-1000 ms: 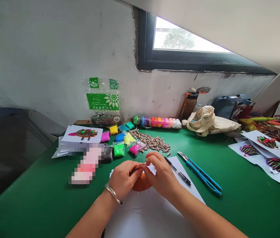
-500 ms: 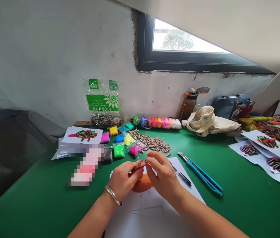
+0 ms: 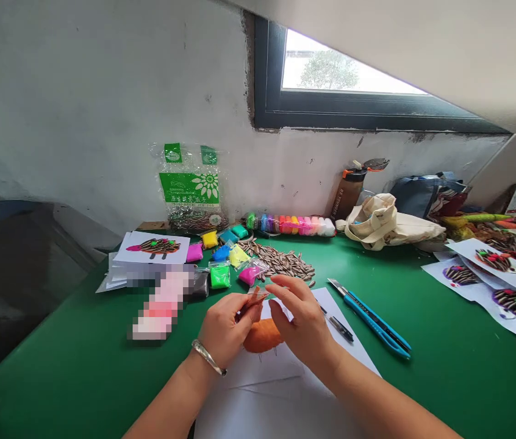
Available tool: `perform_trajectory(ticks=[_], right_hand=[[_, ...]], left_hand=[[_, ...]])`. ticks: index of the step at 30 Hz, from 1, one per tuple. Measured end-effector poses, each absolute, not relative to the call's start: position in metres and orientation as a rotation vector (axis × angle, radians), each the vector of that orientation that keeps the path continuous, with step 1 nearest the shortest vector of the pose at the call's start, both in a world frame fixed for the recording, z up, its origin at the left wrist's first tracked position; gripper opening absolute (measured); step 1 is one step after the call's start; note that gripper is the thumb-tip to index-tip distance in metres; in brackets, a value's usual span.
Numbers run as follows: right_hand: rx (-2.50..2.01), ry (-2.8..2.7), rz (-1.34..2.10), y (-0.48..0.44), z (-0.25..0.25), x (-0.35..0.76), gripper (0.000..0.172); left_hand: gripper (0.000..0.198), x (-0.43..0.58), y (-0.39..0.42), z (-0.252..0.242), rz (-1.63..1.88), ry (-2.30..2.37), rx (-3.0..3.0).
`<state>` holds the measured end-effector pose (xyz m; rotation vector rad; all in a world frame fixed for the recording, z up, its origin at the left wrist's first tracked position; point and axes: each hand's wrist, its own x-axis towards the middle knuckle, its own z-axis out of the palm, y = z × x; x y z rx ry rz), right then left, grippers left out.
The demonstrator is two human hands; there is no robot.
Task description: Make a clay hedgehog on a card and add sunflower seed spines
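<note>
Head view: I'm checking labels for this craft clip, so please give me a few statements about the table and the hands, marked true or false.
1. The left hand pinches seeds above the orange clay lump. True.
2. The blue utility knife lies left of both hands. False: it lies to the right of the right hand.
3. A bracelet sits on the right wrist. False: it is on the left wrist.
4. A seed pile lies on the green table beyond the hands. True.
5. The orange clay lump rests on white paper. True.

Clay lump (image 3: 260, 336) on paper (image 3: 276, 402); seed pile (image 3: 280, 262) behind; knife (image 3: 372, 318) right.
</note>
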<state>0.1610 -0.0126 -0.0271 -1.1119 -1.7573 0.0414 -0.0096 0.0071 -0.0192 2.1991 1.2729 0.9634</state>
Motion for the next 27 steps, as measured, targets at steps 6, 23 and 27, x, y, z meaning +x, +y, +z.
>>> perform_trajectory(ticks=[6, 23, 27], right_hand=[[-1.135, -1.761, 0.083, -0.012, -0.0273, 0.162, 0.021], [-1.161, -1.782, 0.118, -0.0112, -0.0264, 0.1627, 0.011], [-1.121, -1.863, -0.015, -0.0109, -0.0227, 0.1645, 0.016]], left_hand=[[0.018, -0.0087, 0.0069, -0.0226, 0.942, 1.244, 2.228], [0.02, -0.0072, 0.0041, -0.018, 0.911, 1.183, 2.169], [0.02, -0.0062, 0.0023, -0.018, 0.871, 1.205, 2.176]])
